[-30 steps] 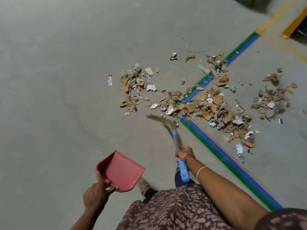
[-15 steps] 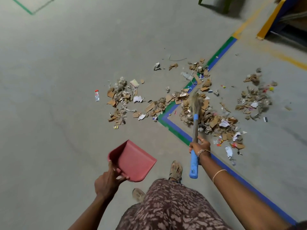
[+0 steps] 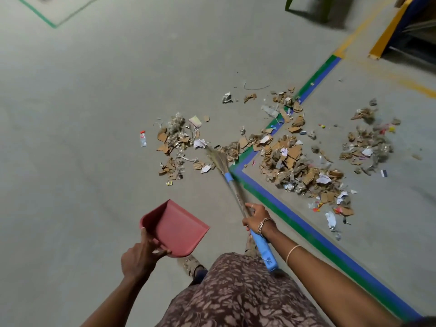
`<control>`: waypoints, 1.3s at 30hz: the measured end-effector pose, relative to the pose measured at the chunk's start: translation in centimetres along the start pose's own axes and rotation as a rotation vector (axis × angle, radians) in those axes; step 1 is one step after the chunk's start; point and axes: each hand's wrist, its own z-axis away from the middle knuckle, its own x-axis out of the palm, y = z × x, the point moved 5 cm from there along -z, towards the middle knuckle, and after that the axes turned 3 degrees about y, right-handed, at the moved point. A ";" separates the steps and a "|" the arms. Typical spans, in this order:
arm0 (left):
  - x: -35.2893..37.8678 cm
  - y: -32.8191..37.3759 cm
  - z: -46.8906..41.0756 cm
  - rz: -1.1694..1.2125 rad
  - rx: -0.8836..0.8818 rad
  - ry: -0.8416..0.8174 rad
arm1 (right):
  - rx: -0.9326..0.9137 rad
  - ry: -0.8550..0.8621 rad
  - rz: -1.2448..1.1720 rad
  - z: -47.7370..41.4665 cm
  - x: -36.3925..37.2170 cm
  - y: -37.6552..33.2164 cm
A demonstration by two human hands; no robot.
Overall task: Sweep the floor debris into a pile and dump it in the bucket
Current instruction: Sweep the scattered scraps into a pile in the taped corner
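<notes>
Ahead of the right hand [image 3: 256, 218], fingers wrapped round its shaft, the broom [image 3: 236, 192] has swung left off the big debris patch [image 3: 295, 161] onto the scattered scraps [image 3: 179, 142] (no single pile yet), while the left hand [image 3: 139, 256] grips the red dustpan [image 3: 174, 227], waiting.

Dim, even light; edges bend, broom bristles perhaps motion-blurred.

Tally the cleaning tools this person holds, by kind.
broom: 1, gripped by the right hand
dustpan: 1, held by the left hand
Total: 2
</notes>
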 end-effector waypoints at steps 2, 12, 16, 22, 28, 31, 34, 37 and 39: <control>0.1 -1.1 0.4 0.019 -0.021 -0.006 | 0.017 -0.041 0.073 -0.2 2.2 -0.4; 3.2 -9.3 0.3 0.052 -0.114 -0.071 | 0.177 0.125 0.173 -8.7 8.7 0.8; 2.7 -13.3 -3.7 0.066 -0.068 -0.060 | 0.223 0.354 0.144 -11.9 8.4 0.5; 2.4 -18.6 -11.4 0.133 -0.008 -0.033 | 0.193 0.606 0.009 -3.3 11.8 -9.6; 1.9 -23.5 -15.2 0.129 0.040 -0.047 | 0.120 0.530 -0.148 -4.5 18.2 -11.8; 1.6 -25.8 -16.0 0.124 0.022 -0.049 | 0.083 0.420 -0.119 -5.4 21.6 -12.5; 1.6 -28.3 -16.5 0.120 -0.005 -0.053 | 0.056 0.254 -0.082 -2.1 25.2 -16.5; 2.1 -30.9 -17.0 0.106 -0.046 -0.101 | 0.039 0.083 0.008 -2.1 28.7 -18.6; 2.6 -32.6 -17.0 0.112 -0.075 -0.129 | 0.031 -0.023 0.095 -2.9 31.6 -19.3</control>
